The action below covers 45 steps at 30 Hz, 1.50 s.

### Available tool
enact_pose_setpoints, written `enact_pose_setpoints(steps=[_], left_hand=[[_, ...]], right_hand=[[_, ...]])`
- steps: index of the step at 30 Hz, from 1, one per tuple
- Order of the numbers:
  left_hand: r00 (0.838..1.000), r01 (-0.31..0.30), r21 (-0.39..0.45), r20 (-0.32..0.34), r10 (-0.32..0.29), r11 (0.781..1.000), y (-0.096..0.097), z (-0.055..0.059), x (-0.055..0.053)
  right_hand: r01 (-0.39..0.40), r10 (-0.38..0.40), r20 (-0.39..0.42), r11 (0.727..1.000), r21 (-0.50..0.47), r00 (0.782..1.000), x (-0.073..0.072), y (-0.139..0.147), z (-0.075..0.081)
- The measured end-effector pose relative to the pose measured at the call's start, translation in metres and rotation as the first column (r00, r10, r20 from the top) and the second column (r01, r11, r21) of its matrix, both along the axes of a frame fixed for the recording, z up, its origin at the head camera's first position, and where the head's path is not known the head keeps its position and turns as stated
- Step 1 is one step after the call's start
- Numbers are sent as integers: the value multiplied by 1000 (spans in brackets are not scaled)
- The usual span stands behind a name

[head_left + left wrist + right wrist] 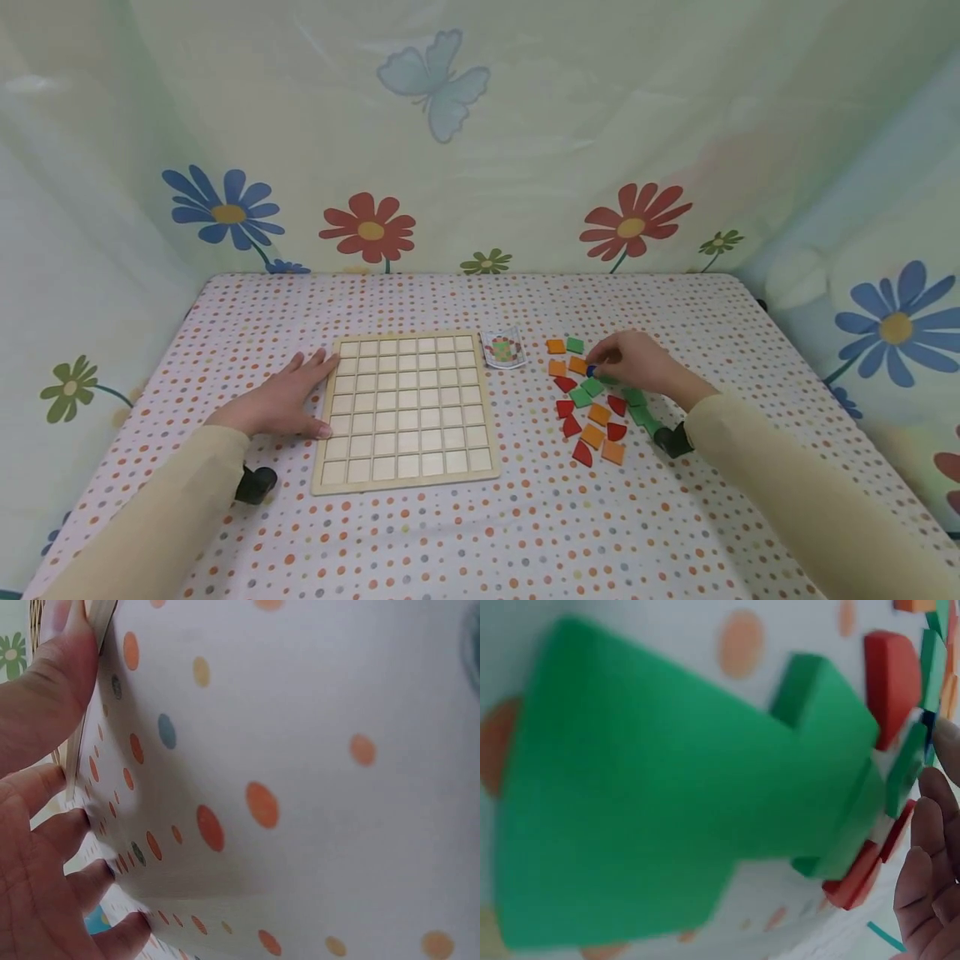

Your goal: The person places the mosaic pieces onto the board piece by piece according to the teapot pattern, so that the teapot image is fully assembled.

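Note:
In the head view my left hand [281, 398] rests at the left edge of a wooden grid board [405, 490], fingers spread. The left wrist view shows the thumb [56, 682] against the board's edge and the other fingertips lower along it. My right hand [637, 360] is over the loose coloured tiles and pinches a small dark blue piece [591, 370] at its fingertips. Most of that piece is hidden. Around it lie orange square tiles [599, 414], green tiles [581, 397] and red quarter-round tiles [582, 453]. Large green tiles [630, 795] fill the right wrist view.
A small pattern card [503, 347] with a coloured design lies between the board and the tiles. The table wears a dotted cloth [420, 542]. Flower-printed sheeting [525, 158] hangs behind and at both sides.

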State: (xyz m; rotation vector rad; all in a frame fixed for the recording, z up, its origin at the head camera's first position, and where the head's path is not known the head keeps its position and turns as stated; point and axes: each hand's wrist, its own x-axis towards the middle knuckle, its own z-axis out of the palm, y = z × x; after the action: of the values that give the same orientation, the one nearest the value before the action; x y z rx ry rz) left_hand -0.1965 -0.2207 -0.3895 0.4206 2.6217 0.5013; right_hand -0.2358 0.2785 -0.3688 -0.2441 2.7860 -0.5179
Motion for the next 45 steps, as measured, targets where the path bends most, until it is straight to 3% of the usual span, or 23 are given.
enact_pose_setpoints(steps=[19,23,28,33,38,45], left_hand=[[999,-43,10,-4,43,999,-4,-1,8],[1000,-29,12,-3,29,999,-4,-1,7],[1000,-16,14,-15,16,1000,-3,2,4],[1000,-13,14,-14,13,1000,-2,3,2],[1000,-17,17,-5,17,1000,-1,2,2],[1000,-23,17,15,22,1000,2,1,1]], right_hand=[[24,-24,-4,999,28,1000,-1,-5,-11],[9,-8,-9,999,32,1000,1,-2,-8],[-1,1,-74,1000,-3,997,2,-5,7],[-49,43,-130,998,-44,991,-7,-34,24],[-116,103,-148,990,-82,984,-21,-77,29],[-170,160,-91,979,-114,983,-34,-140,28]])
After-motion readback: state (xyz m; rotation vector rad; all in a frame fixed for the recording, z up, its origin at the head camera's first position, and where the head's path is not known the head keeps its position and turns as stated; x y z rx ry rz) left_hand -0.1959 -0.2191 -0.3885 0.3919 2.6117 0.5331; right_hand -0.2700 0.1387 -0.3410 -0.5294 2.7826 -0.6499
